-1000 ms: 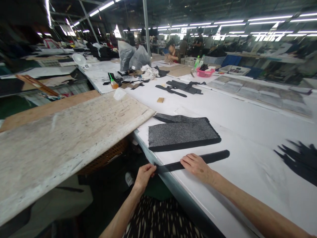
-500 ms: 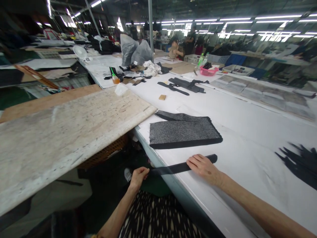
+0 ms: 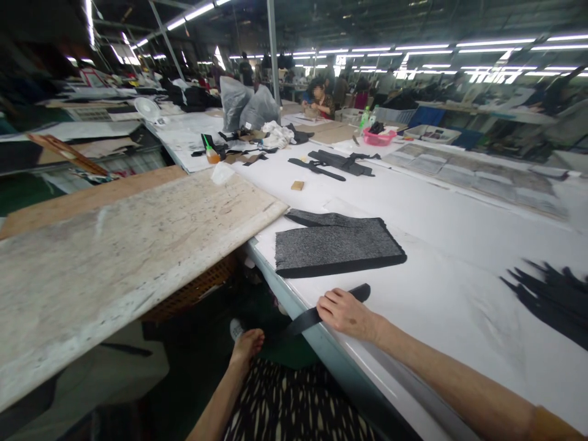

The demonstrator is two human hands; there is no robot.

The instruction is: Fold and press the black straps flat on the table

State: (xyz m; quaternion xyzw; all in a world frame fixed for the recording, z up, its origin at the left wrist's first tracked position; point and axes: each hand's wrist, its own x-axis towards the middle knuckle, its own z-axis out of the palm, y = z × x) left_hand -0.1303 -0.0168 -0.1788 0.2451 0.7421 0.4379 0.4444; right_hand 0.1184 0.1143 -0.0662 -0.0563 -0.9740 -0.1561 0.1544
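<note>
A long black fabric strip [image 3: 303, 321] with a rounded end lies across the near edge of the white table [image 3: 441, 294]. My right hand [image 3: 342, 312] grips it near that edge, and its rounded end sticks out beyond the fingers. Off the table, over the dark floor, my left hand [image 3: 248, 346] is closed at the strip's other end; the strip bends down between my hands and its end is hard to see against the dark. Just beyond lies a stack of speckled grey fabric pieces [image 3: 337, 246] with black edges, a narrower piece behind it.
A worn pale board [image 3: 138, 245] overlaps the table at left. Black strips [image 3: 551, 300] lie fanned at right, more dark pieces [image 3: 342, 162] farther back. A small tan block [image 3: 297, 185], an orange bottle [image 3: 211, 154] and a pink basket [image 3: 379, 137] stand beyond. A person sits at the back.
Both hands have moved left and slightly toward me, drawing the strip partly off the table. The strip, straight before, now sags between them.
</note>
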